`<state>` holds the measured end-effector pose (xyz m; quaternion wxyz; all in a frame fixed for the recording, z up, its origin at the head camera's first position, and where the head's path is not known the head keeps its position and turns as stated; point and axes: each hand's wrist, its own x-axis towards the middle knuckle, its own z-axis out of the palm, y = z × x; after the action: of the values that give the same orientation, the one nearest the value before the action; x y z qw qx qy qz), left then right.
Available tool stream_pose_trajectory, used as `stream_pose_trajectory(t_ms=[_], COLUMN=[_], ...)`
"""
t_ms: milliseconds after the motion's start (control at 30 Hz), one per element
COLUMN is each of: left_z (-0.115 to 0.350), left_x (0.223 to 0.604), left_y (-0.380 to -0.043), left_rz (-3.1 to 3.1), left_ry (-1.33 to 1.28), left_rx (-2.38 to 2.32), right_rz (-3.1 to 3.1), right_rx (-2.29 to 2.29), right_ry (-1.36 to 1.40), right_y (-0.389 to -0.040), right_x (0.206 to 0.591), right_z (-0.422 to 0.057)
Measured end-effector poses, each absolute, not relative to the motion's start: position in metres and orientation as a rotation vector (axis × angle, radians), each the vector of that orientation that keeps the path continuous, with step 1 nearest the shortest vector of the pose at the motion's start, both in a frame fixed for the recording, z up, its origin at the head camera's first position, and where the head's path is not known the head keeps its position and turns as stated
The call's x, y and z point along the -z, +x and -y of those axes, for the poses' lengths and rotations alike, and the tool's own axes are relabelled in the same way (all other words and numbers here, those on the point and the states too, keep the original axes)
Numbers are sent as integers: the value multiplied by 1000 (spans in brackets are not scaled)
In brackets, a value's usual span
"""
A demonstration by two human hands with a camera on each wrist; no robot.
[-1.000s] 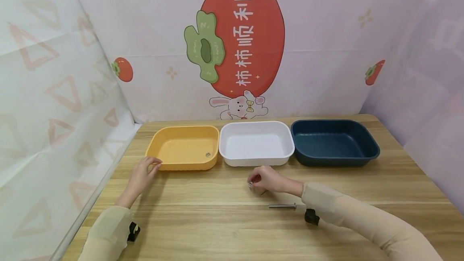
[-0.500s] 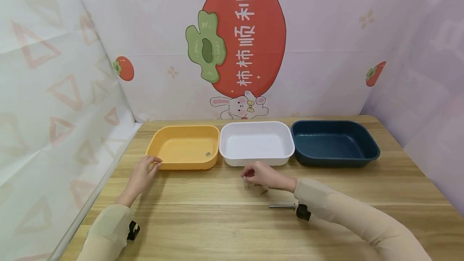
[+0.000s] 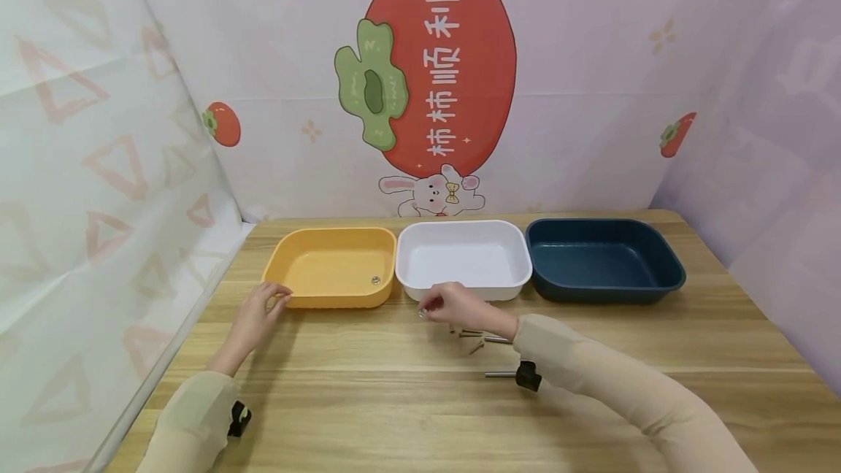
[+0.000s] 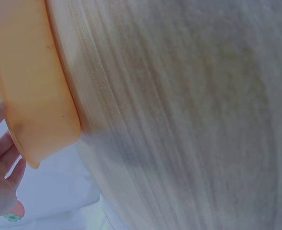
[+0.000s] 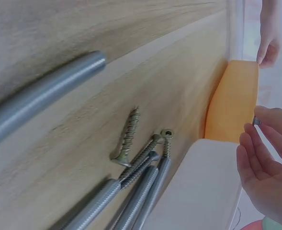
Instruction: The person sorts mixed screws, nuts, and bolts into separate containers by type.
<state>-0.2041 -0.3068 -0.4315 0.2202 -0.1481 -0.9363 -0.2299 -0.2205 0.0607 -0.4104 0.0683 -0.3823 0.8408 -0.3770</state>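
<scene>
My right hand [image 3: 456, 305] pinches a small metal nut [image 3: 423, 314] between thumb and fingertips, just in front of the white bin [image 3: 463, 290]. The right wrist view shows the nut [image 5: 257, 120] at the fingertips, with the yellow bin [image 5: 234, 100] beyond. At the near left corner of the yellow bin [image 3: 338, 301], my left hand [image 3: 258, 316] holds the rim between thumb and fingers. A similar small nut [image 3: 376, 280] lies inside that bin. Below the right wrist are several screws [image 5: 129, 136] and long metal bolts [image 5: 143, 194], partly hidden by the arm in the head view.
A dark blue bin [image 3: 607, 294] stands at the right of the row, beside the white one. One long bolt [image 3: 501, 374] lies apart, nearer the front, partly behind the right wrist camera. Wood-grain tabletop [image 3: 368, 414] extends toward the front.
My right hand has moved left and away from me with the nut, uncovering screws and a bolt on the table. The left hand stays at the yellow bin's rim.
</scene>
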Motion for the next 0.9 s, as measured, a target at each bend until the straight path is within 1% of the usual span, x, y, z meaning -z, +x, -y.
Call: stream_pose_trajectory(t_ms=[267,600,900], left_z=[307,306,305], left_x=[431,431,430], left_y=[-204,-205,-204], left_rz=[2588,2578,2564], left_ry=[-413,-412,-429], left_rx=[641,639,648], right_rz=[-2539,-2569,-2549], right_rx=[1176,1203,1262], right_ry=[-1103,-1060,-951], right_y=[-223,-234,-243], right_x=[405,402,400], right_z=[-48,-30,-10])
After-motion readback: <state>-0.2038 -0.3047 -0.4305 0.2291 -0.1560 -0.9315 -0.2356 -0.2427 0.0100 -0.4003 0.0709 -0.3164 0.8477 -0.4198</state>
